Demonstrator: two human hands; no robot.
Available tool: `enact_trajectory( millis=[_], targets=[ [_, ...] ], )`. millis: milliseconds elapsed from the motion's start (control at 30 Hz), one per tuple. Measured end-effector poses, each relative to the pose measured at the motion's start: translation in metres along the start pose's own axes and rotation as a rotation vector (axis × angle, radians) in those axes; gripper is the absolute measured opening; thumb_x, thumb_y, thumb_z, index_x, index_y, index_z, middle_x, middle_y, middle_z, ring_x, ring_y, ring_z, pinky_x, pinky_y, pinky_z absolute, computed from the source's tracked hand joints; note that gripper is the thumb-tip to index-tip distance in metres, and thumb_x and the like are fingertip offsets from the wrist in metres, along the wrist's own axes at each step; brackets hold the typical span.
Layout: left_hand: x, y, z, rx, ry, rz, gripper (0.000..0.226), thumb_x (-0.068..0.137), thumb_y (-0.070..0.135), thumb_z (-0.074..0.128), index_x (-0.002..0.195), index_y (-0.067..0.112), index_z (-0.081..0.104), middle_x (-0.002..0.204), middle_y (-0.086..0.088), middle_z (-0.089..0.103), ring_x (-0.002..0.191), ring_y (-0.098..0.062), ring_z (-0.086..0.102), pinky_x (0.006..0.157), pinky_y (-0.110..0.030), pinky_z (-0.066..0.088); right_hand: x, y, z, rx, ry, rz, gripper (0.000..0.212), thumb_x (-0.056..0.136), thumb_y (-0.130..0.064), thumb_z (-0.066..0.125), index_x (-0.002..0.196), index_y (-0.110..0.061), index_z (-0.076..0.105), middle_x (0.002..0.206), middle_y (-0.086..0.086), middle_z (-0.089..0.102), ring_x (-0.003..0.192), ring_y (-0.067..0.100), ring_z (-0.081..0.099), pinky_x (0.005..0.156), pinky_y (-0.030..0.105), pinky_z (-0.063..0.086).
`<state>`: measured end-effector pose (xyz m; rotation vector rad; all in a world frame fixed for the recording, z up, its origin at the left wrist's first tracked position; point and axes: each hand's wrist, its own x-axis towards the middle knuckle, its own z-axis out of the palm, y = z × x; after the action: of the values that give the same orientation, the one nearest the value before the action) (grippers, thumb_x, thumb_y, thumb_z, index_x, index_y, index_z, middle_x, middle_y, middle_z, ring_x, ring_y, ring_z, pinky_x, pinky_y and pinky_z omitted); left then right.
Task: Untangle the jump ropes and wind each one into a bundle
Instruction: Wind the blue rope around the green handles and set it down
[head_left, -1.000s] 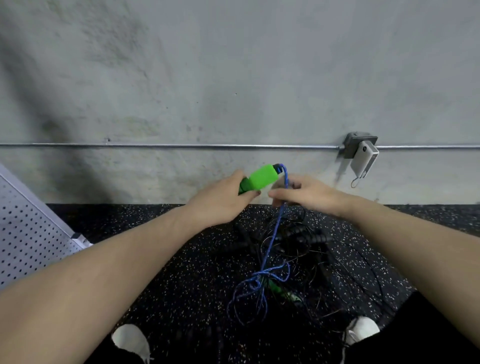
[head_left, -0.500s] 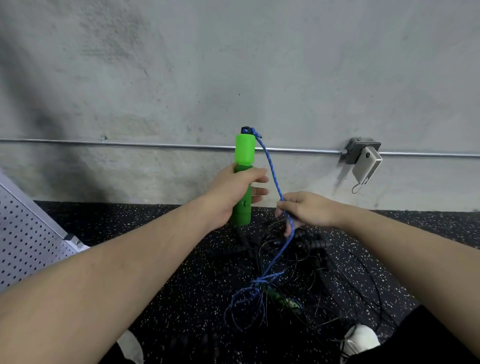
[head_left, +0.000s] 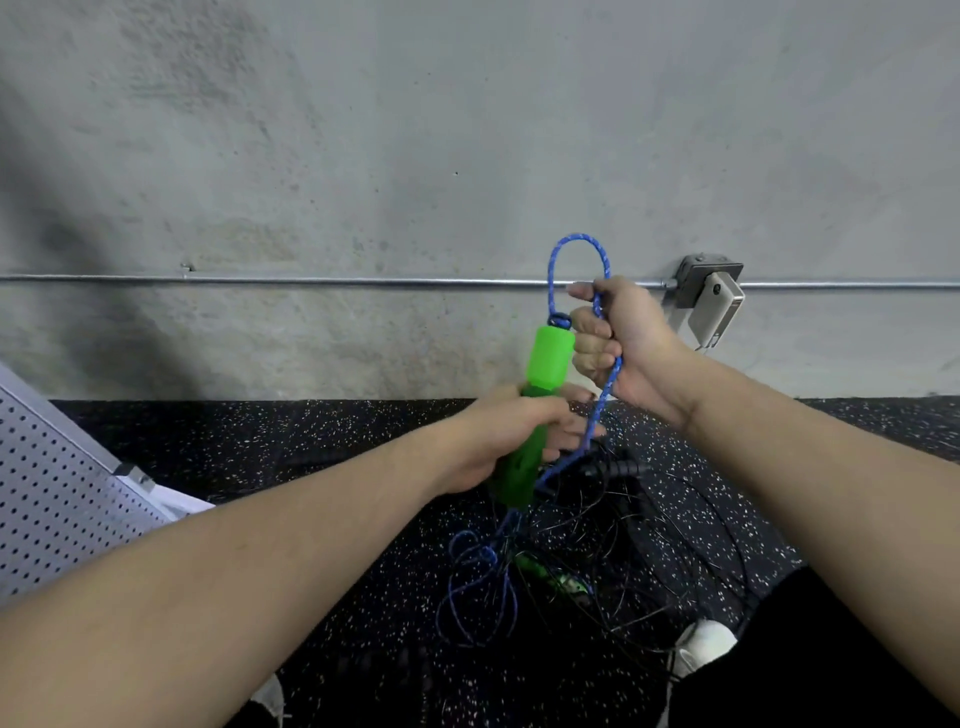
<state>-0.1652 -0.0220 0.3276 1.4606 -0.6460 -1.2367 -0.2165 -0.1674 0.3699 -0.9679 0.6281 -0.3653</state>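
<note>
Upright at the centre of the scene, a bright green jump-rope handle (head_left: 545, 364), smooth and cylindrical with a thicker top section, is gripped around its lower half by the left hand (head_left: 511, 441), fingers curled round it. From the dark eyelet at the handle's top, a braided blue rope (head_left: 576, 244) arches in a tight loop, then passes through the right hand (head_left: 618, 343), whose curled fingers and thumb close round it just beside the handle's top. Below that fist the blue cord runs down past the left hand's fingers to the floor, where it ends in a loose snarl of blue loops (head_left: 478, 577) knotted around a second green handle (head_left: 550, 574). Thin black ropes (head_left: 675, 545) lie in wiry coils all around that snarl, with ribbed black handles (head_left: 615, 467) among them. Everything rests on a black rubber floor (head_left: 311, 457) flecked with white. Behind rises a rough grey concrete wall (head_left: 415, 130), crossed by a metal conduit pipe (head_left: 311, 281) leading to a grey junction box (head_left: 709, 286). A white perforated metal panel (head_left: 62, 493) slants in at left, and a white shoe (head_left: 704, 649) shows at lower right.
</note>
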Motion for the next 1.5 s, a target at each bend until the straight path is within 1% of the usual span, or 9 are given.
enact_trajectory(
  millis=[167,267,433,600,733,833,1133,1367,1500],
  targets=[
    [0.003,0.000,0.003,-0.012,0.006,0.005,0.009,0.099,0.007,0.061,0.095,0.015,0.060,0.078,-0.002,0.068,0.069,-0.022,0.072,0.074,-0.036,0.056,0.008,-0.002,-0.013,0.005,0.154,-0.009,0.025,0.101,-0.021,0.031,0.103,-0.017,0.056,0.048,-0.005,0.031,0.032,0.007,0.022,0.033,0.013,0.021],
    [0.005,0.007,-0.001,-0.110,0.112,0.070,0.008,0.098,0.008,0.063,0.094,0.013,0.058,0.072,-0.001,0.066,0.064,-0.023,0.071,0.065,-0.039,0.056,0.009,0.003,-0.022,-0.181,0.132,0.073,0.051,0.106,-0.048,0.021,0.111,-0.014,0.059,0.071,0.004,0.063,0.045,0.014,0.055,0.042,0.017,0.045],
    [0.008,0.025,-0.012,-0.243,0.291,0.133,0.006,0.097,0.008,0.063,0.094,0.013,0.061,0.077,-0.004,0.067,0.060,-0.024,0.069,0.052,-0.039,0.061,0.000,0.019,-0.026,-0.437,-0.130,0.189,0.071,0.102,-0.063,0.008,0.116,-0.016,0.060,0.084,0.007,0.074,0.073,0.020,0.073,0.088,0.047,0.055],
    [0.005,0.042,-0.028,-0.378,0.365,0.196,0.006,0.099,0.007,0.059,0.094,0.010,0.058,0.079,-0.004,0.066,0.060,-0.023,0.071,0.050,-0.041,0.061,-0.015,0.038,-0.023,-1.006,-0.515,0.191,0.069,0.100,-0.065,0.007,0.119,-0.030,0.064,0.116,-0.009,0.073,0.113,0.014,0.066,0.104,0.042,0.047],
    [0.001,0.047,-0.040,-0.464,0.456,0.236,0.003,0.100,0.006,0.055,0.098,0.009,0.055,0.081,-0.005,0.064,0.058,-0.021,0.071,0.050,-0.039,0.060,-0.012,0.038,-0.021,-0.970,-0.546,0.155,0.071,0.100,-0.065,0.013,0.111,-0.018,0.066,0.110,0.003,0.075,0.103,0.014,0.068,0.096,0.035,0.048],
    [-0.001,0.048,-0.058,-0.498,0.561,0.244,0.008,0.100,0.005,0.054,0.094,0.011,0.054,0.083,-0.005,0.063,0.057,-0.019,0.071,0.048,-0.035,0.058,-0.012,0.039,-0.025,-1.081,-0.476,0.059,0.044,0.108,-0.041,0.034,0.109,-0.007,0.062,0.079,0.007,0.071,0.087,0.025,0.069,0.090,0.038,0.055],
    [-0.014,0.031,-0.089,-0.566,0.594,0.075,0.004,0.100,0.008,0.054,0.104,0.006,0.054,0.085,-0.008,0.066,0.057,-0.025,0.073,0.047,-0.034,0.059,-0.012,0.029,-0.028,-1.094,-0.315,-0.243,0.030,0.096,-0.033,0.064,0.072,-0.019,0.051,0.058,0.006,0.053,0.051,0.012,0.057,0.051,0.012,0.037],
    [-0.026,0.020,-0.112,-0.271,0.875,0.071,0.035,0.096,0.016,0.065,0.120,0.018,0.040,0.094,-0.007,0.050,0.058,-0.017,0.050,0.042,-0.024,0.046,-0.015,0.021,-0.016,-1.088,-0.247,-0.333,0.033,0.089,-0.032,0.073,0.067,-0.020,0.051,0.058,0.004,0.043,0.042,0.006,0.035,0.044,0.016,0.032],
    [-0.034,0.018,-0.109,0.276,0.817,0.198,0.073,0.098,0.023,0.060,0.152,0.051,0.020,0.124,-0.005,0.033,0.077,-0.021,0.058,0.061,-0.031,0.056,-0.018,0.023,-0.003,-1.133,-0.322,-0.314,0.030,0.089,-0.034,0.073,0.072,-0.017,0.055,0.056,-0.001,0.041,0.044,0.007,0.032,0.045,0.017,0.031]
  ],
)
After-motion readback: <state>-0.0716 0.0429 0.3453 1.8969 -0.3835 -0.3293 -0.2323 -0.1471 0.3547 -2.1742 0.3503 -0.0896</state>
